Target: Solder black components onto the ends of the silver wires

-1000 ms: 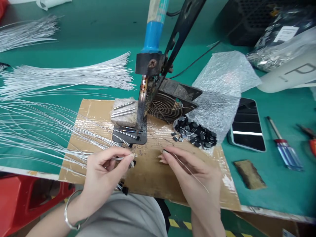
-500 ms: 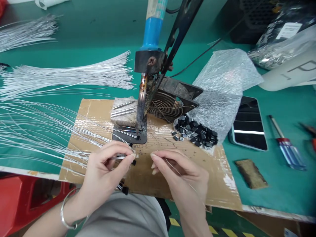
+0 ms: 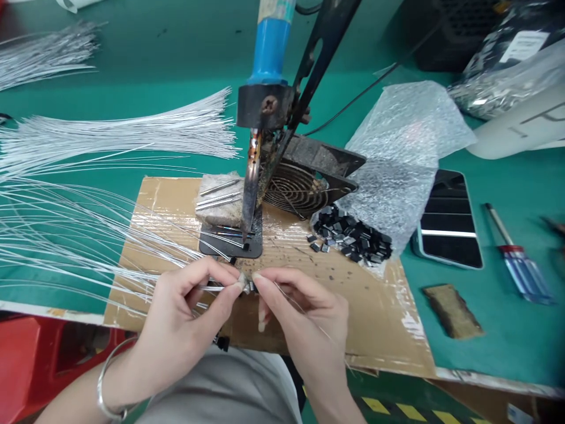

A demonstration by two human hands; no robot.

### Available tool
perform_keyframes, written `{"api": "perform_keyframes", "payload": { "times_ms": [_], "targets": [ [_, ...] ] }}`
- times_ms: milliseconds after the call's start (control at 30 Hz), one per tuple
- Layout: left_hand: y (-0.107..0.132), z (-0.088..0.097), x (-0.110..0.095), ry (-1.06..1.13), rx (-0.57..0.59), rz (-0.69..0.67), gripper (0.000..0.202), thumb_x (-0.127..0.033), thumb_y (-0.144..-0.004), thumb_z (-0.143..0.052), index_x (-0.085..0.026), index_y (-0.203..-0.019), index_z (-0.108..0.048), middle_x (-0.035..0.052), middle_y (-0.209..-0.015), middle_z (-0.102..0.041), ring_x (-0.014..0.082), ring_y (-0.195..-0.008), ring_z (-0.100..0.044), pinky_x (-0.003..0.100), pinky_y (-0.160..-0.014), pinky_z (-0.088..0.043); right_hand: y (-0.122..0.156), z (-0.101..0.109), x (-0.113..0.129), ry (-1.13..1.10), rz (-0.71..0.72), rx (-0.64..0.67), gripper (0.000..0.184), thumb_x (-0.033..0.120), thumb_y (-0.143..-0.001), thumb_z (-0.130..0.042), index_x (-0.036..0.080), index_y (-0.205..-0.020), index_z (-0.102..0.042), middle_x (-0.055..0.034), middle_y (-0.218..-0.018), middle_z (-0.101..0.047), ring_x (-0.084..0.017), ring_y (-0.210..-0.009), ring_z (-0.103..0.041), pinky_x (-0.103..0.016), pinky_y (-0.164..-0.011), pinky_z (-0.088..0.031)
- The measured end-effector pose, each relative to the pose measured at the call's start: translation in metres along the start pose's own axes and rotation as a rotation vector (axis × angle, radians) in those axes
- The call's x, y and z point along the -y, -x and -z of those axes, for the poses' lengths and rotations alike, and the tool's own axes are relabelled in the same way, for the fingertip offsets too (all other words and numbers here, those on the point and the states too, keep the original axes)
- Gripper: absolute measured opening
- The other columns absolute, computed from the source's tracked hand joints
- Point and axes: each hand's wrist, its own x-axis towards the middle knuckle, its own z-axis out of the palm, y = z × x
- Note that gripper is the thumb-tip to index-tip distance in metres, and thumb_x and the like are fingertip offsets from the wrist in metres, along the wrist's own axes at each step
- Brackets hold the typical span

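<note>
White wires (image 3: 136, 275) run from the left edge into our left hand (image 3: 189, 318), pinched between thumb and forefinger at lower centre. Just beside them, our right hand (image 3: 304, 306) pinches a small dark piece (image 3: 253, 286). Upper right: bag label (image 3: 525, 46) illegible to us; pale container (image 3: 498, 136) bears large lettering (image 3: 545, 116), cut off.

Thin white wires (image 3: 136, 272), long & loosely fanned, run in from L side; some reach L hand (image 3: 188, 321), pinched at fingertips, exact no. unclear. Sm. blk block (image 3: 253, 287) w/ ridged metal bits sits btwn both hands' fingertips, mostly hidden, held by R hand (image 3: 324, 309). Fine strand (image 3: 324, 334) trails from R fingers, slightly bowed, toward wrist.
</note>
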Motion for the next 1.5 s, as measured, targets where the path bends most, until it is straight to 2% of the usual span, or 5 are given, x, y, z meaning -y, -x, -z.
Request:
{"api": "perform_keyframes", "payload": {
  "times_ms": [467, 1067, 1333, 1400, 1500],
  "targets": [
    [0.001, 0.000, 0.004, 0.078, 0.006, 0.049, 0.014, -0.011, -0.086, -0.072, -0.019, -0.075, -0.076, 0.0029, -0.081, -0.080, 0.0120, -0.074, -0.076, 0.014, -0.066, -0.059, 0.007, -0.004, 0.002, 0.009, -0.053, -0.019, 0.009, 0.028, -0.081, -0.086, 0.025, -0.074, -0.083, 0.0034, -0.054, -0.065, -0.009, -0.044, -0.057, -0.019, -0.043, -0.053],
    [-0.001, -0.001, 0.005, 0.129, 0.035, 0.179, 0.011, -0.015, -0.086, -0.074, -0.017, -0.075, -0.073, 0.0034, -0.083, -0.078, 0.0131, -0.080, -0.073, 0.017, -0.073, -0.056, 0.004, 0.001, -0.011, 0.015, 0.061, 0.058, 0.009, 0.028, -0.090, -0.083, 0.027, -0.081, -0.082, 0.0045, -0.058, -0.065, -0.005, -0.044, -0.054, -0.013, -0.042, -0.045],
    [-0.006, -0.005, 0.011, 0.111, -0.010, 0.150, 0.012, -0.014, -0.086, -0.071, -0.018, -0.075, -0.072, 0.0020, -0.082, -0.077, 0.0122, -0.079, -0.072, 0.018, -0.072, -0.054, 0.007, 0.019, -0.006, 0.304, 0.204, 0.098, 0.029, 0.035, -0.112, -0.044, 0.036, -0.125, -0.070, 0.0035, -0.090, -0.068, -0.007, -0.054, -0.048, -0.020, -0.052, -0.043],
    [-0.008, -0.005, 0.010, 0.086, -0.022, 0.142, 0.012, -0.013, -0.085, -0.072, -0.018, -0.074, -0.072, 0.0024, -0.082, -0.077, 0.0121, -0.078, -0.071, 0.018, -0.070, -0.053, 0.008, 0.021, -0.004, 0.346, 0.195, 0.076, 0.020, 0.035, -0.111, -0.047, 0.033, -0.120, -0.065, 0.0054, -0.082, -0.068, -0.008, -0.052, -0.045, -0.020, -0.049, -0.039],
    [-0.012, -0.005, 0.007, 0.051, -0.025, 0.149, 0.011, -0.014, -0.083, -0.072, -0.017, -0.073, -0.071, 0.0034, -0.082, -0.078, 0.0124, -0.076, -0.071, 0.018, -0.067, -0.053, 0.010, 0.020, 0.003, 0.428, 0.159, 0.055, 0.026, 0.035, -0.110, -0.047, 0.026, -0.087, -0.055, 0.0072, -0.064, -0.050, -0.010, -0.052, -0.039, -0.022, -0.049, -0.032]
  ]
}}
